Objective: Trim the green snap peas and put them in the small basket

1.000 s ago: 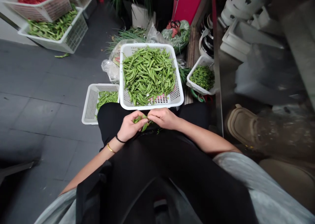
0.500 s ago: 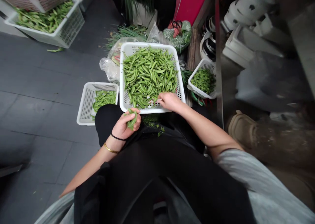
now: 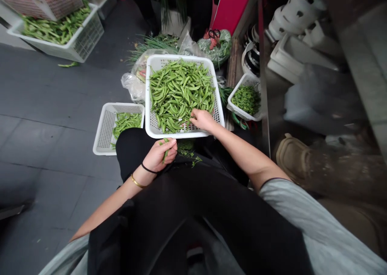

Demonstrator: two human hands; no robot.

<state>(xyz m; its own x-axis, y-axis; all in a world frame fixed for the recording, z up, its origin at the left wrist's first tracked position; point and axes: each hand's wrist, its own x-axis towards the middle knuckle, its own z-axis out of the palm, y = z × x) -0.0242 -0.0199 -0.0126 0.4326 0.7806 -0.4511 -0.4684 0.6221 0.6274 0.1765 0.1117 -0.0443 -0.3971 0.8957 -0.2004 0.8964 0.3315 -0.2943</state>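
A large white basket (image 3: pixel 221 113) in front of me holds a heap of green pea pods (image 3: pixel 181 89). Just below its front rim, my left hand (image 3: pixel 161 152) is closed around a few pea pods (image 3: pixel 165 149), whose ends show past the thumb. My right hand (image 3: pixel 202 119) reaches over the front right of the basket, at the edge of the heap. Its fingers are pinched together against the pods, and what they hold is hidden. A smaller white basket (image 3: pixel 104 126) with fewer pea pods (image 3: pixel 128 122) stands on the floor by my left knee.
Leafy greens fill a small basket (image 3: pixel 255 83) at the right. Behind the large basket lie long green stalks (image 3: pixel 154 49), plastic bags and scissors (image 3: pixel 214 34). Another person's legs (image 3: pixel 142 5) are at the back. Stacked baskets (image 3: pixel 87 37) stand far left; a shelf (image 3: pixel 266 117) edges the right.
The pods in my left hand now show less, with the fingers closed further over them. My right hand has shifted slightly left and up along the heap. The view has moved a little.
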